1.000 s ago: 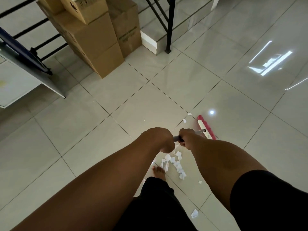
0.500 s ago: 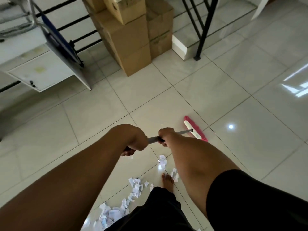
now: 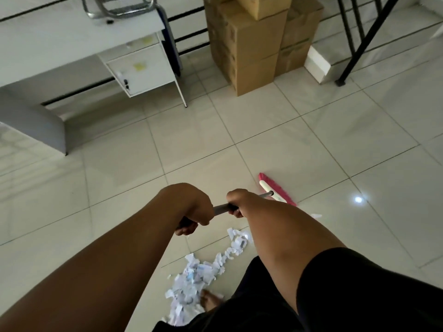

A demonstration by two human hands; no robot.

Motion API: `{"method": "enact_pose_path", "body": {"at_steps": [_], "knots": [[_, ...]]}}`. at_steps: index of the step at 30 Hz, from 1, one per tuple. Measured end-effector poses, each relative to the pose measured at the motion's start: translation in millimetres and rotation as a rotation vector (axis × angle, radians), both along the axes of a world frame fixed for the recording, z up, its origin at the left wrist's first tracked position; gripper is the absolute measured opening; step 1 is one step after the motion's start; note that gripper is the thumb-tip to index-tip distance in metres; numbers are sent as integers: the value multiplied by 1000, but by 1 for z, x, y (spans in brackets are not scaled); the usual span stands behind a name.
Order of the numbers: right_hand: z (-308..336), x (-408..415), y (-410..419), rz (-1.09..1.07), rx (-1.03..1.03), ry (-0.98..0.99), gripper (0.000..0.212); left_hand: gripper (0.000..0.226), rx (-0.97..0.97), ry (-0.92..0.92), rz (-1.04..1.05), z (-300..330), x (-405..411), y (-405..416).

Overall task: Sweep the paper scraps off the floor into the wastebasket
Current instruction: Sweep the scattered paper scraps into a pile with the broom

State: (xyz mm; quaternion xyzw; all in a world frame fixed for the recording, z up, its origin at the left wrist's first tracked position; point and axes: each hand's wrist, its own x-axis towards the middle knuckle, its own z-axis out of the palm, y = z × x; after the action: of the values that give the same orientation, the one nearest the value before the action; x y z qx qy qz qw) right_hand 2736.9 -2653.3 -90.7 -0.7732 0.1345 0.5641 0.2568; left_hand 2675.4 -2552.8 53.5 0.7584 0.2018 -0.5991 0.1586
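I hold a broom by its grey metal handle (image 3: 220, 208) with both hands. My left hand (image 3: 191, 207) grips the upper end and my right hand (image 3: 237, 200) grips it a little lower. The pink-bristled broom head (image 3: 278, 191) with its white bar rests on the tiled floor ahead and to the right. A trail of white paper scraps (image 3: 196, 279) lies on the floor below my hands, beside my bare foot (image 3: 211, 303). One loose scrap (image 3: 316, 215) lies just right of my right forearm. No wastebasket is in view.
A white desk with a drawer cabinet (image 3: 141, 70) stands at the back left. Stacked cardboard boxes (image 3: 254, 44) stand at the back centre. A black stair railing (image 3: 359, 39) and a white step (image 3: 318, 65) are at the back right. Open tiled floor (image 3: 359, 140) lies to the right.
The view has swung left, bringing the desk and boxes further into frame. The broom head has shifted right of the scraps, and the scrap pile now trails back toward my foot.
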Motion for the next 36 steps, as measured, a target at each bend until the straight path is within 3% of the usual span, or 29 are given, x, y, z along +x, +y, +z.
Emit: {"method": "enact_pose_path", "body": {"at_steps": [3,7,11,18,25,30,36], "knots": [[6,-63,27,28,7,38,32,47,-12,42,9,5,-54,32],[4,-123,40,-117,49,15,27,44,20,56,-113,17,-103,47],[19,-137,30,-201,79,-57,25,49,22,-6,-239,44,-107,38],[37,-125,-39,-328,75,-127,25,49,12,-29,-254,58,-85,-19],[36,-125,-197,-683,19,-157,22,50,-60,-37,-346,60,-54,-164],[19,-140,-346,-905,-43,-137,26,38,-94,-45,-614,32,-47,-313],[-3,-160,-526,-1142,-128,-154,23,43,-165,-120,-842,10,-49,-493]]}}
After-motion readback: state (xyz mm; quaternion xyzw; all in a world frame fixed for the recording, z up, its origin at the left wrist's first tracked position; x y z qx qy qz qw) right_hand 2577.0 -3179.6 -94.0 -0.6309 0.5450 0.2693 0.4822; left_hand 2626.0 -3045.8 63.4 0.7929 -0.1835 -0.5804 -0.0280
